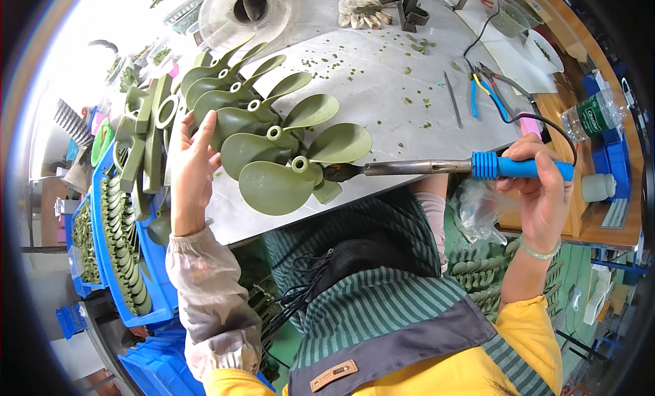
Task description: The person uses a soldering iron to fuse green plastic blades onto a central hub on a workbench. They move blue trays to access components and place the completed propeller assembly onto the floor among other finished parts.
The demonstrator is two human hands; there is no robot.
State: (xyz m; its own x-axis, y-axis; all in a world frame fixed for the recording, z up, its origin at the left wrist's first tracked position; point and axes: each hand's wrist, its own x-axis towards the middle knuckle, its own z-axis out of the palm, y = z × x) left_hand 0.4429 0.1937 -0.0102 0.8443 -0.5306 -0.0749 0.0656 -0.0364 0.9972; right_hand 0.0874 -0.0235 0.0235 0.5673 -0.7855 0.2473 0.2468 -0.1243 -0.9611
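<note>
A row of dark green, wax-like propellers (pixel 276 188), joined one behind another, stands at the table's near left edge. My left hand (pixel 193 160) is at the left side of this row, its fingers curled against the blades and the thumb raised along one; parts of its grip are hidden. In my right hand (pixel 539 184) is a soldering iron (pixel 416 167), held by its blue handle. The dark flat tip points left and meets the nearest propeller beside its hub, close to a small green block below. A black cord runs from the handle's end.
Green crumbs (pixel 334 65) lie scattered on the grey tabletop (pixel 382 123). Pliers (pixel 488 92), a thin metal tool (pixel 452 99) and a glove (pixel 361 9) lie farther back. Left are green bars (pixel 153 137) and a blue bin (pixel 160 280) of propellers; a plastic bottle (pixel 593 116) is right.
</note>
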